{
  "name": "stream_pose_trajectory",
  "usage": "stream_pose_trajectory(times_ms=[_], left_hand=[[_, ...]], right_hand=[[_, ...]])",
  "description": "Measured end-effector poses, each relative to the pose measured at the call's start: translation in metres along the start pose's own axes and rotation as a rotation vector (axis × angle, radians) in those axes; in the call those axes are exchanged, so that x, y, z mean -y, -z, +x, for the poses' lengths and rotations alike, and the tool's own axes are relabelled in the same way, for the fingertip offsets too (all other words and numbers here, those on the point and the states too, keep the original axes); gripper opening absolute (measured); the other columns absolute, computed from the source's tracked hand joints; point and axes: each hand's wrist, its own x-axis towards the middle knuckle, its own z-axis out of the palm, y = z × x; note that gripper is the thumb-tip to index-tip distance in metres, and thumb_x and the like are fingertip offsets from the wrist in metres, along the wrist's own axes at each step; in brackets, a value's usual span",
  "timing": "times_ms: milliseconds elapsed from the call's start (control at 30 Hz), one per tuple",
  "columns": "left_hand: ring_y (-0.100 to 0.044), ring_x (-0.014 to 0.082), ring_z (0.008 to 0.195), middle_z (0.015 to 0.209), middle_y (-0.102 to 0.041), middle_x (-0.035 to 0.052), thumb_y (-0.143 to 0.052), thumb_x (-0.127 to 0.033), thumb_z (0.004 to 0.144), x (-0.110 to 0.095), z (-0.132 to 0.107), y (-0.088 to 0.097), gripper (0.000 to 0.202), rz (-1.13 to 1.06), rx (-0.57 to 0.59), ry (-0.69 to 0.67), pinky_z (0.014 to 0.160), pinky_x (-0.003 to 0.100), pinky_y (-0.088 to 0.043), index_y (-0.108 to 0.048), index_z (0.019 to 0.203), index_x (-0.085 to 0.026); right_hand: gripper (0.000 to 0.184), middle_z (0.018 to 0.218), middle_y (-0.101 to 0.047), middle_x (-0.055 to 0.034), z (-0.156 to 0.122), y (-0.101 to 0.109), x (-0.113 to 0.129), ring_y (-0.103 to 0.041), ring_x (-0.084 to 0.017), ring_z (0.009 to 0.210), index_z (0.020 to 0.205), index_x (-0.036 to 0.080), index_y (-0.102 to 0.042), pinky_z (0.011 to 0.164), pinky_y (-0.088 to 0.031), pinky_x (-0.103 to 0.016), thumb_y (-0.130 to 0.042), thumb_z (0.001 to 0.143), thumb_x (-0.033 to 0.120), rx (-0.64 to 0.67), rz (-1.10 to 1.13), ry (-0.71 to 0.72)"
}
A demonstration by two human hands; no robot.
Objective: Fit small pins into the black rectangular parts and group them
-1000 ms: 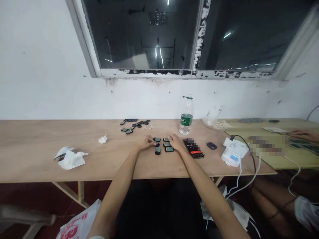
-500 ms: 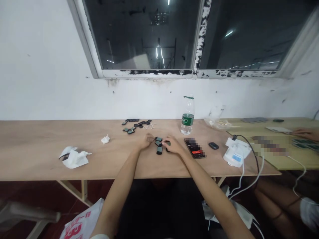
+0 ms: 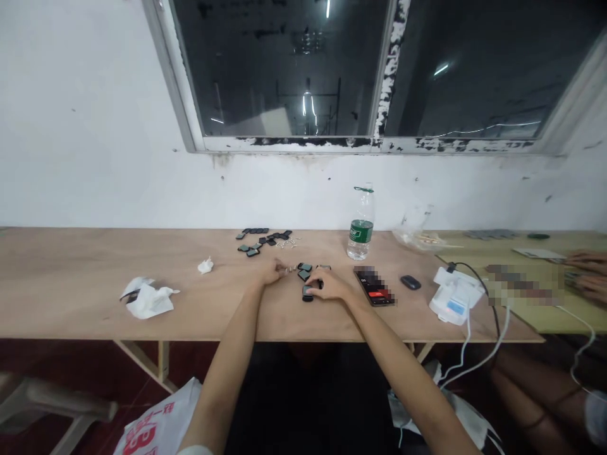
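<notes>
Lying on the near middle of the wooden table [image 3: 213, 309], a small dark piece [image 3: 306, 294] with a grey-green face meets the fingertips of the curved right hand [image 3: 331, 285]. Just beyond it are similar pieces [image 3: 304, 275], with the left hand [image 3: 272, 272] to their left, its fingers beside small pale bits [image 3: 289, 270]; whether either hand grips anything cannot be told at this blur. Farther out, a dark cluster [image 3: 253, 249] lies far left of centre, a water bottle [image 3: 361, 237] stands far right, and a phone [image 3: 374, 287] lies right of the right hand.
</notes>
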Motion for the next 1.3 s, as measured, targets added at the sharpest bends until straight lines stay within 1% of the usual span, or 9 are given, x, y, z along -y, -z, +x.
stream_pose_trajectory(times_ms=[200, 300, 400, 567, 733, 833, 1067, 1167, 1300], left_hand=[[-0.070, 0.0279, 0.089, 0.095, -0.077, 0.0093, -0.074, -0.052, 0.082, 0.000, 0.002, -0.009, 0.035, -0.105, -0.061, -0.032, 0.081, 0.039, -0.056, -0.080, 0.093, -0.020], [-0.070, 0.0274, 0.093, 0.100, -0.076, 0.0102, -0.068, -0.053, 0.090, -0.016, 0.002, -0.017, 0.037, -0.177, -0.150, -0.111, 0.086, 0.040, -0.056, -0.078, 0.101, -0.019], [-0.069, 0.0255, 0.095, 0.106, -0.075, 0.0099, -0.060, -0.048, 0.097, -0.039, 0.001, -0.024, 0.036, -0.191, -0.166, -0.185, 0.091, 0.040, -0.056, -0.076, 0.111, -0.019], [-0.069, 0.0232, 0.096, 0.111, -0.072, 0.0101, -0.057, -0.039, 0.103, -0.072, -0.004, -0.032, 0.029, -0.186, -0.185, -0.273, 0.092, 0.039, -0.057, -0.073, 0.115, -0.019], [-0.068, 0.0239, 0.101, 0.113, -0.070, 0.0100, -0.058, -0.038, 0.103, -0.087, -0.007, -0.038, 0.030, -0.184, -0.180, -0.328, 0.091, 0.037, -0.057, -0.074, 0.121, -0.019], [-0.067, 0.0247, 0.104, 0.114, -0.070, 0.0104, -0.060, -0.039, 0.103, -0.088, -0.006, -0.041, 0.032, -0.196, -0.163, -0.346, 0.091, 0.037, -0.056, -0.074, 0.123, -0.020], [-0.068, 0.0246, 0.104, 0.116, -0.070, 0.0105, -0.062, -0.043, 0.102, -0.089, -0.006, -0.043, 0.035, -0.196, -0.147, -0.347, 0.087, 0.036, -0.058, -0.076, 0.125, -0.022], [-0.068, 0.0253, 0.108, 0.118, -0.070, 0.0109, -0.062, -0.043, 0.102, -0.089, -0.006, -0.044, 0.033, -0.185, -0.156, -0.335, 0.088, 0.037, -0.059, -0.078, 0.121, -0.022], [-0.067, 0.0269, 0.114, 0.122, -0.071, 0.0116, -0.065, -0.040, 0.100, -0.089, -0.005, -0.044, 0.029, -0.168, -0.180, -0.323, 0.089, 0.038, -0.061, -0.079, 0.117, -0.022]], right_hand=[[0.023, 0.103, -0.080, -0.0090, 0.005, -0.004, -0.001, -0.071, -0.025, 0.096, 0.103, 0.022, -0.085, 0.090, -0.054, -0.036, -0.081, 0.081, 0.028, 0.035, 0.229, -0.072], [0.027, 0.100, -0.080, -0.0082, 0.007, -0.002, -0.002, -0.070, -0.023, 0.086, 0.107, 0.021, -0.085, 0.081, -0.055, -0.034, -0.080, 0.083, 0.034, 0.013, 0.312, -0.122], [0.029, 0.100, -0.080, -0.0075, 0.009, 0.001, -0.004, -0.070, -0.022, 0.083, 0.107, 0.021, -0.084, 0.078, -0.055, -0.033, -0.074, 0.088, 0.041, -0.049, 0.389, -0.132], [0.034, 0.094, -0.078, -0.0073, 0.012, 0.005, -0.017, -0.072, -0.021, 0.076, 0.101, 0.018, -0.073, 0.069, -0.058, -0.031, -0.072, 0.087, 0.049, -0.361, 0.565, -0.262], [0.025, 0.084, -0.074, -0.0040, 0.016, 0.003, -0.027, -0.074, -0.019, 0.070, 0.091, 0.020, -0.062, 0.066, -0.060, -0.030, -0.076, 0.085, 0.040, -0.598, 0.685, -0.460], [0.024, 0.083, -0.073, -0.0036, 0.018, 0.000, -0.030, -0.076, -0.019, 0.069, 0.089, 0.021, -0.060, 0.065, -0.062, -0.029, -0.078, 0.084, 0.035, -0.619, 0.773, -0.533], [0.022, 0.075, -0.073, 0.0008, 0.019, -0.006, -0.028, -0.075, -0.017, 0.062, 0.091, 0.021, -0.060, 0.063, -0.063, -0.027, -0.079, 0.081, 0.026, -0.612, 0.899, -0.551], [0.021, 0.079, -0.075, -0.0005, 0.018, -0.006, -0.023, -0.076, -0.017, 0.064, 0.099, 0.020, -0.065, 0.066, -0.065, -0.028, -0.077, 0.082, 0.024, -0.587, 0.933, -0.545], [0.018, 0.085, -0.078, -0.0028, 0.018, -0.004, -0.018, -0.077, -0.018, 0.068, 0.096, 0.019, -0.070, 0.068, -0.065, -0.028, -0.078, 0.082, 0.026, -0.568, 0.902, -0.541]])
